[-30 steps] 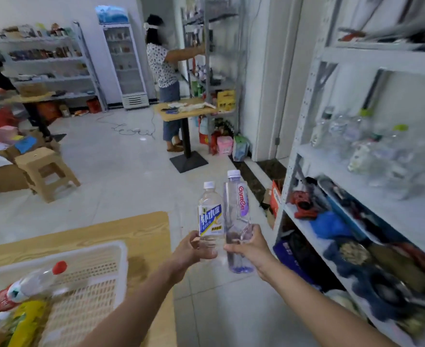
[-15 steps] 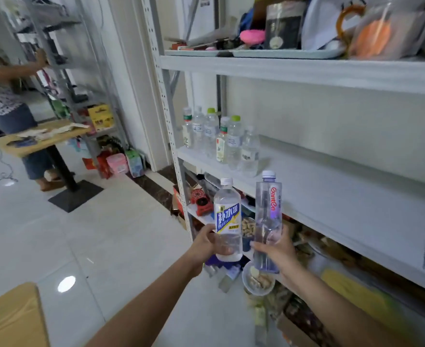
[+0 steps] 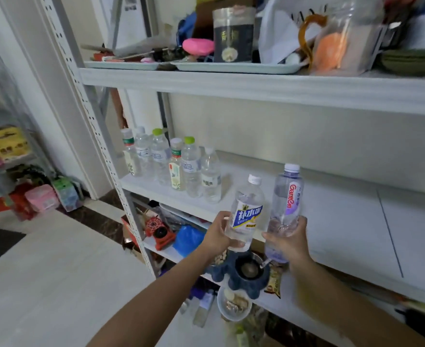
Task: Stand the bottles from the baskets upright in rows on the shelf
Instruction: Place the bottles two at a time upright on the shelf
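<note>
Bottles: clear, cylindrical plastic

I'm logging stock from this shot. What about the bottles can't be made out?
Head view only.
- Purple bottle: lower part partly covered by the right hand.
- Blue-labelled bottle: base partly covered by the left hand.
- Standing bottles on the shelf: label print too small; rear ones partly hidden by front ones.

Held by me: two, the blue-labelled bottle in my left hand, the purple-tinted bottle in my right hand.
On the shelf, standing bottles: six.
Among those, lime caps: two.
Up top, trays: two.
</note>
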Tool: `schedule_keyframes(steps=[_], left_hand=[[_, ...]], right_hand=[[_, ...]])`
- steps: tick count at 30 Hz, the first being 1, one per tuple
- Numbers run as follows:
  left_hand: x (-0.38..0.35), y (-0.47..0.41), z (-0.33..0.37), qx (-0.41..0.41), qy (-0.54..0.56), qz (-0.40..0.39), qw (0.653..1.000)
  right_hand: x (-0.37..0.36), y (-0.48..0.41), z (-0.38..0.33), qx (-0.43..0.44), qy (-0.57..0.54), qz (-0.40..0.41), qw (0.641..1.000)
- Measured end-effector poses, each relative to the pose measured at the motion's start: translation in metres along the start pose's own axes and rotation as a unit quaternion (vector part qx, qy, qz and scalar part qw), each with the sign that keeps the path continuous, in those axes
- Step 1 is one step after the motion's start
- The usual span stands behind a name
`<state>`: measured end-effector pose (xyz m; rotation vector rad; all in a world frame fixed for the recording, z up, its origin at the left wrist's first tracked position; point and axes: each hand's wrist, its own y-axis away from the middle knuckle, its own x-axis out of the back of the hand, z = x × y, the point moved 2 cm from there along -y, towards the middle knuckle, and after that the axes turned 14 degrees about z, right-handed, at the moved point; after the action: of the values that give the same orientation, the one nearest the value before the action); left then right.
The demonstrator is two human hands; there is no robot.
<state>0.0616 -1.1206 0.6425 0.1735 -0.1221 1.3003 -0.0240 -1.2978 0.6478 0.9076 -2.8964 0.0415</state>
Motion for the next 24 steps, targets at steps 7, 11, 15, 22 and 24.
schedule_keyframes(steps=[7,11,15,22,24], left_hand=[[-0.005,-0.066,0.0,-0.06,-0.089,-0.02,0.994],[-0.013,-0.084,-0.01,-0.075,-0.099,-0.023,0.992],[-0.021,-0.098,-0.016,-0.07,-0.073,-0.042,0.994],[-0.016,-0.113,-0.019,-0.059,-0.09,-0.061,0.992],[-0.015,-0.111,-0.023,-0.07,-0.118,-0.041,0.99]], right_hand=[[-0.044,-0.038,0.002,0.004,-0.019,0.04,0.999],[-0.05,-0.046,0.011,-0.01,-0.033,0.074,0.997],[-0.049,-0.051,0.014,0.02,-0.03,0.086,0.996],[-0.057,-0.058,0.021,0.058,-0.016,0.096,0.994],[-0.06,-0.062,0.02,0.053,-0.014,0.099,0.994]])
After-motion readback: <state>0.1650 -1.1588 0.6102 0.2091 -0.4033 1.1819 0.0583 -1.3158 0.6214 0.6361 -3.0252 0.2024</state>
